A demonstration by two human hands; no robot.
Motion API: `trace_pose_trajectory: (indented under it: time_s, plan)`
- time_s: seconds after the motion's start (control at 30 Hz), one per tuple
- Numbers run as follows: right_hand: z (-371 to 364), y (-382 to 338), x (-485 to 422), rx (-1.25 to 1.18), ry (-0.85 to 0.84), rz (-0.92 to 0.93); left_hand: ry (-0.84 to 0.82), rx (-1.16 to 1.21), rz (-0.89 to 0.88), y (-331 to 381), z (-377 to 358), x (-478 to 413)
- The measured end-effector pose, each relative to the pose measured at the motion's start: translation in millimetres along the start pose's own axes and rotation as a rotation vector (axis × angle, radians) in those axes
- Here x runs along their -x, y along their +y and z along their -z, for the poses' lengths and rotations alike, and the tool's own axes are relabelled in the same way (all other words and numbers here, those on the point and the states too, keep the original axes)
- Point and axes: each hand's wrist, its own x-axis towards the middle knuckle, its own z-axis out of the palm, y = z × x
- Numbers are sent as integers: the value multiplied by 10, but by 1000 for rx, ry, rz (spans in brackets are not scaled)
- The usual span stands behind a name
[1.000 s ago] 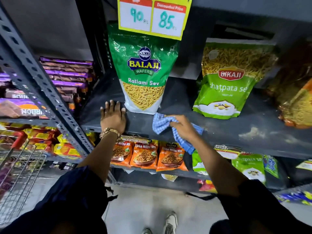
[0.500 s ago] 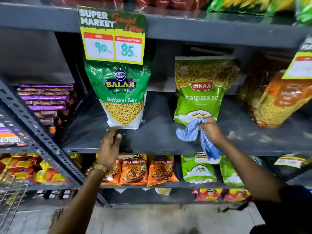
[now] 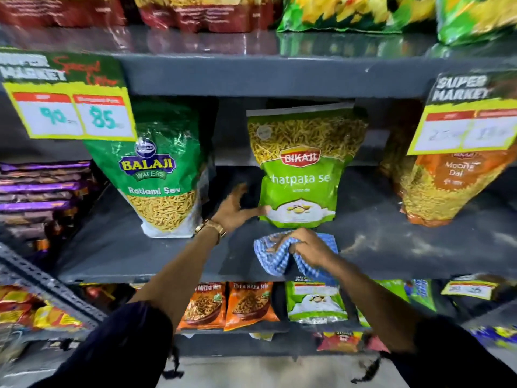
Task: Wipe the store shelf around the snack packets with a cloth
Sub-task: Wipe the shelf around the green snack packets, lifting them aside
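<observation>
Looking along the shelf [image 3: 117, 242], we take the Bikaji pack [image 3: 300, 175] as our landmark, standing upright at the middle of the grey board. Left of it stands the Balaji pack [image 3: 159, 175]; right of it leans the orange dal pack [image 3: 447, 189], with pale dust smears on the board between the two.

Our left hand [image 3: 233, 210] has left the shelf's front edge, where it rested a second ago by the Balaji pack, and now reaches into the gap just left of the Bikaji pack. Its fingers are spread open, the fingertips touching the pack's lower left corner, with nothing gripped yet as far as the blur lets us tell.

Our right hand [image 3: 306, 247] has slid the cloth [image 3: 275, 256] rightward along the shelf; it now lies directly in front of the Bikaji pack, pressed flat to the board, a tail hanging over the front edge. The fingers are curled closed over the bunched blue check fabric.

We judge the wiping has moved on from the Balaji pack, and the left hand is likely about to shift or steady the Bikaji pack so the cloth can reach beneath it.
</observation>
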Motion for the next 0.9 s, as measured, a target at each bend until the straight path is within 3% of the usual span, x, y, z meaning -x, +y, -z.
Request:
trace_pose_trajectory:
  time_s: [0.13,0.3,0.43,0.53,0.73,0.9]
  plan:
    - [431,-95,428,-120,103,-73,-98,22,-61,12,-239,-318]
    - [842,-624,593,-330,188,-28,-63,-50,0,22,-407,-415]
    - [599,-1003,394,-209,-10,216,-48,-154,11,133,-370,-426]
    - [390,-1008,451,-39,-158,359,-2,-63,14,59,-267,-456]
    - [562,-669,650,-86,-184,331,30,17,11,-39,-239,-460]
    - [858,-366,890,-175,-104,227,32,12,4,-77,-351,-488]
